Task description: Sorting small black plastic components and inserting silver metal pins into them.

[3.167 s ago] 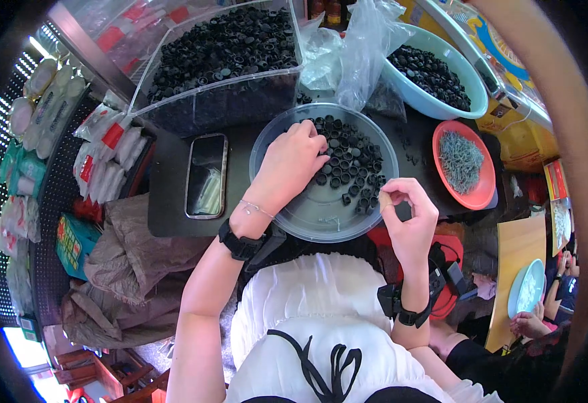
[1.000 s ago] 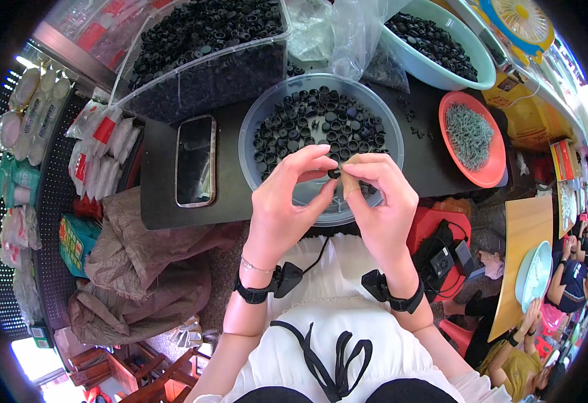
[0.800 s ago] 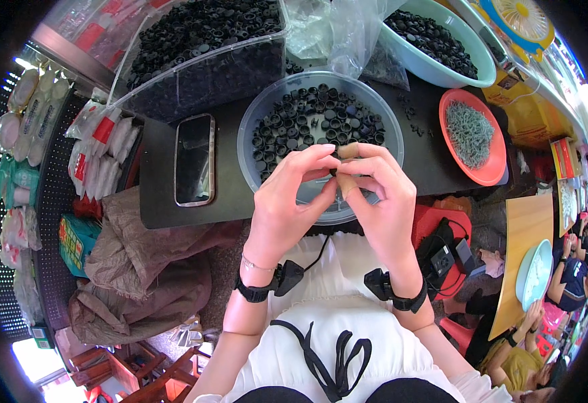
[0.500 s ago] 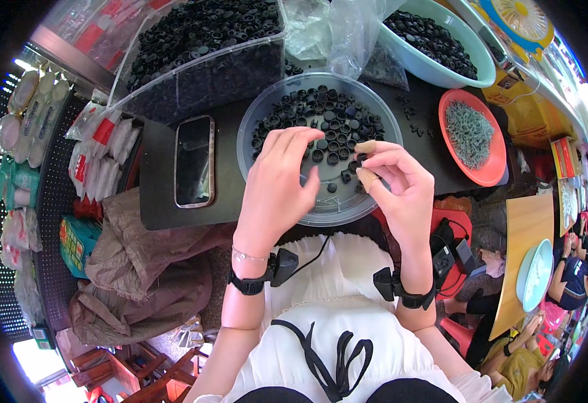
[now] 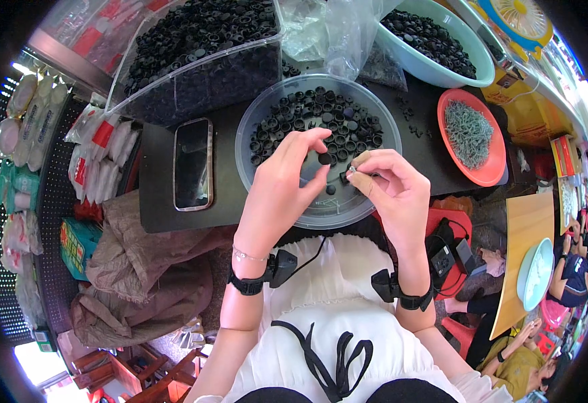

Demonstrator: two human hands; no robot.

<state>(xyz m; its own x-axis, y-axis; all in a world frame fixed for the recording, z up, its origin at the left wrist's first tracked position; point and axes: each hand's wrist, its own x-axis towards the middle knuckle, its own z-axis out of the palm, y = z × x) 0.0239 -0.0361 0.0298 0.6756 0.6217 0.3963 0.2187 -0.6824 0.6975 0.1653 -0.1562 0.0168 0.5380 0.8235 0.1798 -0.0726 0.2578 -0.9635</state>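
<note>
Over a round clear basin (image 5: 241, 138) of small black plastic caps (image 5: 348, 125), my two hands work close together. My left hand (image 5: 282, 171) has a dark round cap (image 5: 324, 158) between its bent fingertips and thumb. Facing it, my right hand (image 5: 395, 188) pinches a small shiny screw (image 5: 352, 169) between thumb and forefinger, both wrapped with tan tape. A small black piece (image 5: 344, 178) shows beside those fingertips; whether it is on the screw I cannot tell. Some loose screws and a black cap (image 5: 331, 189) lie on the basin's near floor.
A phone (image 5: 193, 164) lies left of the basin on the dark table (image 5: 156, 181). Behind stand a clear bin (image 5: 193, 67) and a pale blue tub (image 5: 485, 64), both with black parts. An orange dish (image 5: 497, 158) of screws sits right. Other people work farther right.
My right hand has shifted slightly left, and a shiny screw tip now shows in its pinch. My left fingers and thumb have closed in, with a dark cap now between them.
</note>
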